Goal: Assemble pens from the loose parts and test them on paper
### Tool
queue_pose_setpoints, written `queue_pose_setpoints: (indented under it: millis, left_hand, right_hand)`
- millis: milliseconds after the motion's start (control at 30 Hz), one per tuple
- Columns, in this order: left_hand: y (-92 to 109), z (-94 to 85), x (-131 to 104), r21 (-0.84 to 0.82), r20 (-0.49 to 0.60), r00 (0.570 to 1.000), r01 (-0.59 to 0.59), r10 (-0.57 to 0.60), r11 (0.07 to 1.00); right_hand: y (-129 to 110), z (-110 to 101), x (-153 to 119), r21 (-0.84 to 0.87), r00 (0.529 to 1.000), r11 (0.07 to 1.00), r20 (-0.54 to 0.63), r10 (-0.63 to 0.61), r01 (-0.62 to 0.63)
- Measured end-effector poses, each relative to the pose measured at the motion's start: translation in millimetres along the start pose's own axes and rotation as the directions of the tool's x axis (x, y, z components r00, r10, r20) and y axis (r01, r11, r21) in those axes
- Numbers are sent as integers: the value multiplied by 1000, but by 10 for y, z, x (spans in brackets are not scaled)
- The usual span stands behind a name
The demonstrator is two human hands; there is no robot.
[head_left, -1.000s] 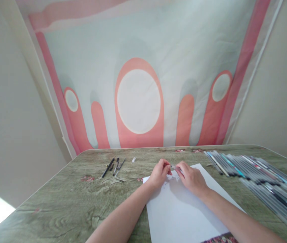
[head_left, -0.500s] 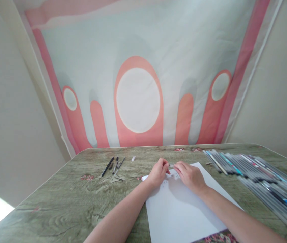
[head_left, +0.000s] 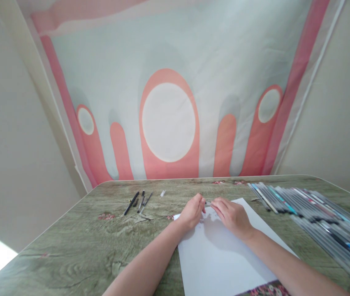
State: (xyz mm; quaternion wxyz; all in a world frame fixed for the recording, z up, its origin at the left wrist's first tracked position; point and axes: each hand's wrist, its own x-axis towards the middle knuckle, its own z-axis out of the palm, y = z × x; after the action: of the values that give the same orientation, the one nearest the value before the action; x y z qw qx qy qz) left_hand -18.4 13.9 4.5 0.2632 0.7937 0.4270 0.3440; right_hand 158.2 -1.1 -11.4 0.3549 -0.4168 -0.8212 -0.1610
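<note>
My left hand is over the far-left corner of a white sheet of paper, fingers curled together. Facing it, my right hand is closed in a pinch. A short, pale, see-through piece bridges the gap between both sets of fingertips. It is too small and too covered to name. Small dark marks or bits show on the paper beneath the hands, and their shadow falls across the sheet.
Left of the paper lie a black pen, several other pen parts and a small clear piece. Many grey pen refills or thin pens, some with blue, are spread at right on the wood-patterned table.
My hands stay over the same spot, with only slight shifts of the fingers. The right hand has moved a touch to the left. The pens and paper look unmoved.
</note>
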Motion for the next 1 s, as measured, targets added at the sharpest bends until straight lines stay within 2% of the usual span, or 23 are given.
queue_pose_setpoints:
  millis: [367, 600, 800, 900, 1000]
  left_hand:
    - [16, 8, -13, 6, 4, 1000, -3, 3, 1000]
    - [9, -24, -20, 163, 7, 1000, 13, -15, 986]
    - [-20, -55, -18, 248, 25, 999, -33, 27, 968]
    - [-2, -64, -21, 221, 22, 999, -38, 34, 975]
    - [29, -64, -20, 126, 14, 999, -37, 36, 991]
  right_hand:
    - [-2, -4, -2, 27, 999, 1000, -34, 2, -1]
    - [8, 0, 4, 2, 999, 1000, -32, -20, 20]
    - [27, 29, 0, -3, 1000, 1000, 11, -23, 23]
    - [27, 37, -4, -28, 999, 999, 36, -13, 14]
    - [20, 53, -12, -59, 999, 998, 38, -10, 13]
